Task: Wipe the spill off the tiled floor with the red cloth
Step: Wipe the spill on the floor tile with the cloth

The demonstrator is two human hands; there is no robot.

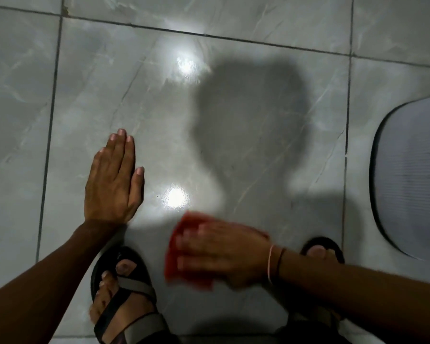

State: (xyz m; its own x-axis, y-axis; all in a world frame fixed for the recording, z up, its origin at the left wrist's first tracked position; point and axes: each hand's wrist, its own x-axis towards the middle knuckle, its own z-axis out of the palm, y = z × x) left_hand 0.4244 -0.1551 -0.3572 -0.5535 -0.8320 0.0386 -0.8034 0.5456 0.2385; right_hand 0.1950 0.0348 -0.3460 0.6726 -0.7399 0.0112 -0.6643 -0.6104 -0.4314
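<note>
My right hand (pixel 219 254) presses flat on the red cloth (pixel 181 247), which lies on the grey marbled tiled floor (pixel 233 120) between my feet; hand and cloth are motion-blurred. My left hand (pixel 112 180) rests palm down on the tile to the left, fingers together, holding nothing. The tile ahead looks glossy with two bright light reflections, one (pixel 176 197) just above the cloth, and faint wet streaks around the other (pixel 186 65). A dark head shadow covers the tile's middle.
My feet in dark strapped sandals stand at the bottom, the left sandal (pixel 124 289) beside the cloth and the right sandal (pixel 323 247) behind my wrist. A grey ribbed mat (pixel 412 180) with a dark rim lies at the right edge. Dark grout lines cross the floor.
</note>
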